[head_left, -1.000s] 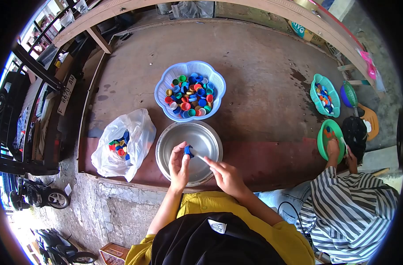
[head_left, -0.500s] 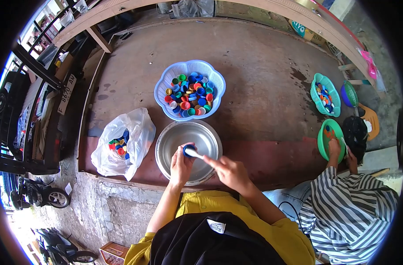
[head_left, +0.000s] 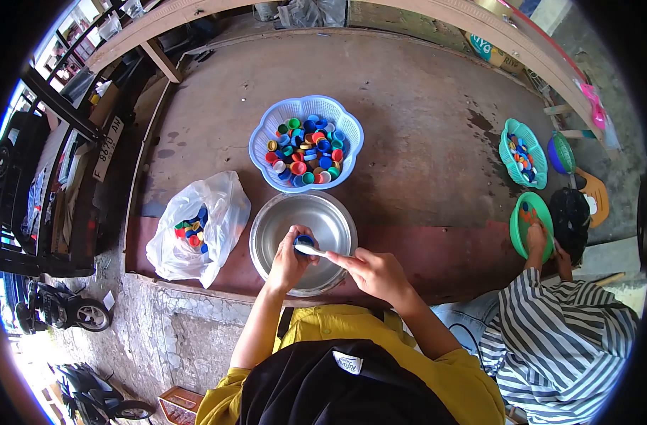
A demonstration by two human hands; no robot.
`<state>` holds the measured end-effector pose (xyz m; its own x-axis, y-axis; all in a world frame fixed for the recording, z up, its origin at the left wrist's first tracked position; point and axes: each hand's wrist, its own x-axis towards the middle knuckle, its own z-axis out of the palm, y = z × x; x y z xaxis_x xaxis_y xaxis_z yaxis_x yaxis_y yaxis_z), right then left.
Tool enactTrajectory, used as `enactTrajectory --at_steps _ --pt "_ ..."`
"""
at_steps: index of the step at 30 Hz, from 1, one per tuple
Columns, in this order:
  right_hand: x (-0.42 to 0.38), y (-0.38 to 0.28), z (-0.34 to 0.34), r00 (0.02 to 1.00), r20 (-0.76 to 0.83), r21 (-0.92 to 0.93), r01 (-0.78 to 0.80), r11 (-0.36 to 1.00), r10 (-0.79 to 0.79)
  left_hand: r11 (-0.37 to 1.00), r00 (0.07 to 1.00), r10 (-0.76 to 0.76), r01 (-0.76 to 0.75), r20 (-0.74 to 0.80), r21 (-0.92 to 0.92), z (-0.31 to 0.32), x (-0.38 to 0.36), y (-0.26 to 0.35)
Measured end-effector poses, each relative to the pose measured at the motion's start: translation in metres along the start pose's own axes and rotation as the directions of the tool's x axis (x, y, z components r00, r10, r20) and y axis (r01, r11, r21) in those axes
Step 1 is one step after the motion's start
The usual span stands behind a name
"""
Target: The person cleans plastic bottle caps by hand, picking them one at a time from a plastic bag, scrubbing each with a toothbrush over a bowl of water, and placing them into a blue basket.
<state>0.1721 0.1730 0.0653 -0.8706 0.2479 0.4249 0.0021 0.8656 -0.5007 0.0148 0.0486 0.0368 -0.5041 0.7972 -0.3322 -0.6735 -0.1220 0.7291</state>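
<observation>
Over the steel basin point(head_left: 341, 212), my left hand point(head_left: 288, 265) is closed around a dark blue bottle cap point(head_left: 300, 239), its hollow side facing up. My right hand point(head_left: 376, 275) grips a white brush point(head_left: 313, 250), probably a toothbrush, whose head reaches into the cap. Bristles are hidden from view. Just beyond the basin stands a light blue plastic basket point(head_left: 262, 142) filled with bottle caps point(head_left: 313, 150) of many colours. Left of the basin, an open clear plastic bag point(head_left: 228, 202) holds more coloured caps point(head_left: 194, 230).
On the right, a person in a striped shirt point(head_left: 550, 319) works with both hands at a green basin point(head_left: 516, 225). A teal basket point(head_left: 506, 152) of caps stands beyond it, near a black bag point(head_left: 570, 216). A wooden rail point(head_left: 436, 13) crosses the far side; parked motorbikes point(head_left: 72, 312) stand lower left.
The brush has tilted flatter and shifted slightly within the cap. My right hand has moved a little to the right; the cap stays in my left hand.
</observation>
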Motion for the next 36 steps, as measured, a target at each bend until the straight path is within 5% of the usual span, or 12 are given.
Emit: enactTrajectory --at_steps 4,9,12,15,18,20,24,27,28,29,33,36 --pt "0.003 -0.004 0.001 0.978 -0.144 -0.038 -0.16 0.986 0.153 0.992 0.988 -0.122 0.12 0.097 0.024 -0.004 0.004 0.003" --pt "-0.002 0.002 -0.002 1.0 0.019 -0.064 0.014 0.998 -0.013 0.899 0.888 -0.438 0.43 0.136 0.087 -0.001 0.006 0.022" --pt "0.003 0.008 -0.008 0.984 -0.144 -0.058 -0.111 0.992 0.102 0.82 0.761 -0.569 0.553 0.313 0.147 -0.011 0.012 0.025" --pt "0.005 -0.003 -0.018 0.993 0.053 0.005 0.11 0.994 -0.11 0.669 0.585 -0.738 0.7 0.337 0.249 -0.019 0.021 0.039" --pt "0.005 0.011 -0.014 0.998 0.054 -0.126 0.046 0.991 -0.039 0.672 0.475 -0.739 0.567 0.477 0.476 -0.035 0.033 0.038" --pt "0.01 0.018 -0.018 0.997 -0.073 -0.094 -0.021 0.995 0.014 0.589 0.403 -0.808 0.567 0.43 0.575 -0.034 0.035 0.04" --pt "0.01 0.008 -0.021 0.969 0.097 -0.028 0.233 0.972 -0.229 0.452 0.28 -0.892 0.521 0.355 0.724 -0.03 0.038 0.052" --pt "0.012 0.023 -0.027 0.99 0.081 -0.208 0.129 0.97 -0.114 0.407 0.203 -0.913 0.476 0.353 0.779 -0.031 0.04 0.047" --pt "0.016 0.033 -0.018 0.977 -0.189 -0.075 0.084 0.994 -0.097 0.364 0.175 -0.931 0.497 0.32 0.788 -0.027 0.04 0.047" --pt "0.013 0.034 -0.02 0.974 -0.216 -0.009 0.067 0.998 -0.067 0.323 0.149 -0.946 0.515 0.289 0.794 -0.023 0.041 0.047" --pt "0.008 0.009 -0.024 0.951 0.181 -0.063 0.264 0.963 -0.249 0.287 0.152 -0.958 0.501 0.244 0.817 -0.019 0.043 0.049" --pt "0.007 0.025 -0.018 0.988 -0.041 -0.119 0.146 0.982 -0.151 0.431 0.187 -0.897 0.579 0.401 0.692 -0.022 0.046 0.045"
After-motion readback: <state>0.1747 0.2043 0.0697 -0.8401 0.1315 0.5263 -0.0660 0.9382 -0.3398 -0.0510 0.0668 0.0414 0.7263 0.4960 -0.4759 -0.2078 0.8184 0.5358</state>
